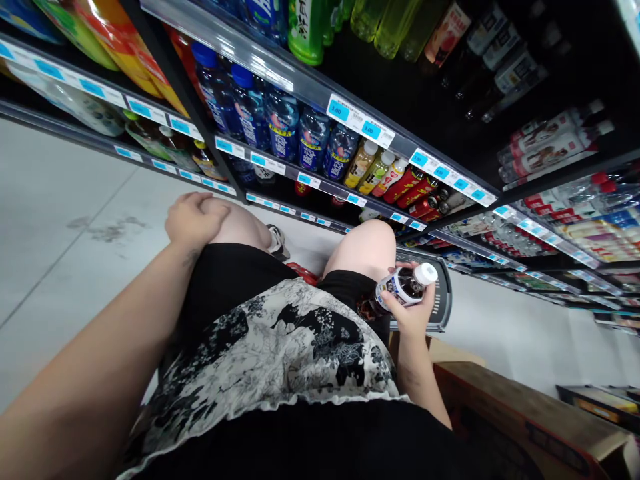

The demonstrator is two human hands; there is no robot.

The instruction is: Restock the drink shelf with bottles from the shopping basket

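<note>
Right hand (413, 307) has its fingers closed round a dark drink bottle (403, 287), up near the white cap (425, 274). Bottle is tilted, cap up and to the right, base just beside the lap; can't tell if the base touches. Left hand (197, 219) rests on the left knee (243, 225), fingers loosely bent, holding nothing.

Risks: grip is one-handed and high, so a wet or smooth wall could let the bottle swing or slide down through the fingers. Turning the wrist outward could knock it on the grey slotted thing (443, 300) just right of the fingers. Big carton (530, 407) sits further right, in the way of the elbow if it swings out. If the cap isn't tight, the tilt could leak; seal not visible.

Labels: the held one is white and blue, too small and angled for me to read. Beyond the fingers, left and ahead, the blue drinks (284, 123) look like 脉动. Price tag (339, 109) on the shelf rail (295, 85) shows 3.00.
</note>
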